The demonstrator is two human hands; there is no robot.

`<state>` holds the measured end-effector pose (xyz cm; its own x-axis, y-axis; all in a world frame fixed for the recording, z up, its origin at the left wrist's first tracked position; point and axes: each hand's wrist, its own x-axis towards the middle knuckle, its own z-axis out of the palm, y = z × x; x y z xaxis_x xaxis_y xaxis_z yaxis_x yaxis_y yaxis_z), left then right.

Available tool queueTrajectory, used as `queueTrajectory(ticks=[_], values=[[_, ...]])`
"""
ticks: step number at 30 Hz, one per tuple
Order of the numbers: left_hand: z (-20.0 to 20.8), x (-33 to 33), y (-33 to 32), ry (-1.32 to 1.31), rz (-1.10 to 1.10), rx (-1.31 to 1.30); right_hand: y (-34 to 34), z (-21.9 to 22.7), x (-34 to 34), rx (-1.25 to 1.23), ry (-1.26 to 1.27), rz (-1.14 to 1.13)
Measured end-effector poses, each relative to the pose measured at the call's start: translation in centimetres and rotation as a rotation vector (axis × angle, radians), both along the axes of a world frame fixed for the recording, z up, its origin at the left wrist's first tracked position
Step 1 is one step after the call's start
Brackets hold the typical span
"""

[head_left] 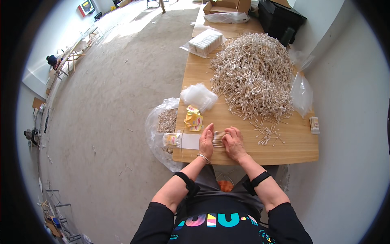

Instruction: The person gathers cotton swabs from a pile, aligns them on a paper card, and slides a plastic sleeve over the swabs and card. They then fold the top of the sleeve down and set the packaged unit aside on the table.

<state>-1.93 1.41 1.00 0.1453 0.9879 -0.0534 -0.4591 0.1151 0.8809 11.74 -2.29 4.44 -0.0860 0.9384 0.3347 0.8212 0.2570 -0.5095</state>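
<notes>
Between my two hands a row of cotton swabs [218, 139] lies side by side on the wooden table, their sticks running left to right. My left hand [206, 141] stands on its edge at the swabs' left ends, fingers stretched out straight. Over their right part curls my right hand [233, 143], its bent fingers closed on them. Just left of my left hand is a white flat strip [190, 141]. Beyond it, at the table's left edge, sits a clear packet of swabs [171, 140] with a yellow label. What lies under my palms is hidden.
A huge heap of swabs [254, 73] covers the table's far part; loose swabs [268, 135] lie to the right. Yellow cards [193, 119] and clear bags [198, 96] are stacked at left. A plastic sack of swabs [156, 130] stands beside the table. A wall [349, 122] borders the right.
</notes>
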Motion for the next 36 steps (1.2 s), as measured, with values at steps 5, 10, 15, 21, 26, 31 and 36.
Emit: queueTrajectory(ticks=[5, 10, 15, 21, 26, 31, 36], values=[[-0.2, 0.2, -0.1, 0.003, 0.044, -0.005, 0.9, 0.4, 0.5, 0.026, 0.018, -0.072], [-0.4, 0.3, -0.3, 0.058, 0.096, 0.04, 2.2, 0.3, 0.4, -0.004, -0.032, -0.145], [-0.3, 0.4, -0.3, 0.071, 0.115, 0.046, 1.6, -0.7, -0.6, -0.023, 0.01, -0.094], [-0.2, 0.4, -0.3, 0.038, 0.105, 0.019, 0.4, -1.9, -1.2, 0.024, 0.24, -0.093], [-0.4, 0.2, -0.4, 0.043, 0.1, 0.026, -0.1, -1.5, -1.6, -0.032, 0.539, -0.138], [-0.2, 0.2, -0.4, 0.176, 0.063, 0.099, -0.1, -1.6, -2.7, -0.094, 0.653, -0.059], [-0.1, 0.3, -0.6, 0.114, 0.049, 0.073, -1.2, -1.3, -2.0, -0.091, 0.226, -0.035]])
